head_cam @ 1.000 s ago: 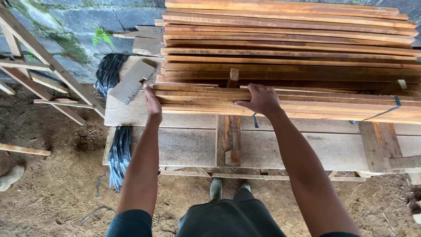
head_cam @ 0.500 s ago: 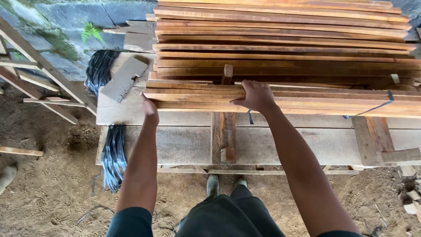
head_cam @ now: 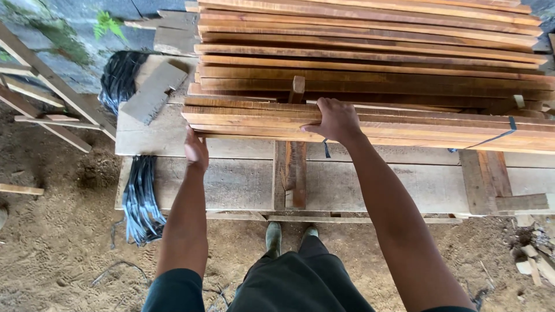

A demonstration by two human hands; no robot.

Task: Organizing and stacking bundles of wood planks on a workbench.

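Note:
A near bundle of long reddish wooden slats [head_cam: 404, 124] lies across a rough plank workbench [head_cam: 231, 185]. My left hand [head_cam: 196, 151] presses against the bundle's left end, fingers curled at the slat ends. My right hand [head_cam: 336, 119] rests on top of the bundle near its middle, fingers over the far edge. A dark strap [head_cam: 491, 137] crosses the bundle further right. More slats [head_cam: 370, 40] are stacked in rows behind it.
A coil of black strapping [head_cam: 139, 199] hangs off the bench's left edge. A loose grey board [head_cam: 151, 92] lies on the bench at left. Wooden frames [head_cam: 46, 92] lean against a stone wall. The ground is sawdust-covered dirt, with wood scraps [head_cam: 532, 260] at the right.
Both hands have stayed on the near bundle. The view has shifted a little, so the bench and slats sit slightly lower and to the left in the picture.

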